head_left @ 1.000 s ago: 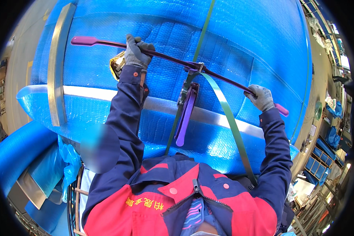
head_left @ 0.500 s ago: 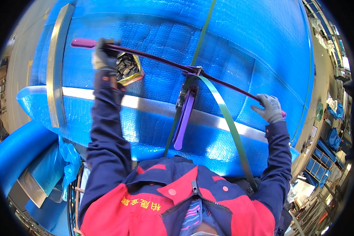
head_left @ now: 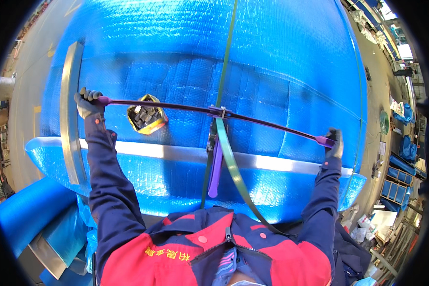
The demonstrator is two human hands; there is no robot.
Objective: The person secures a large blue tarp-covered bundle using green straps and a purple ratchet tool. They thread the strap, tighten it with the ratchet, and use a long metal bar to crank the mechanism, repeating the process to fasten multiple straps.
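Observation:
A purple long-handled strapping crimper spans the blue wrapped load, its two handles spread wide apart. Its jaws sit on the green strap near the middle. My gloved left hand is closed round the left handle's end. Over at the right, my gloved right hand is closed at the other handle's purple grip; its fingers are partly hidden. Just below the jaws, a strap tensioner with a purple lever sits on the strap. The strap's loose end curves down toward my jacket.
A yellow box of dark metal seals sits on the blue wrap, right of my left hand. A metallic edge strip stands at the left. Rolls of blue film lie lower left; racks and bars line the right.
My left hand has moved outward from the shaft to the handle's end. My right hand has shifted onto the right grip. The crimper's handles now lie more level in view.

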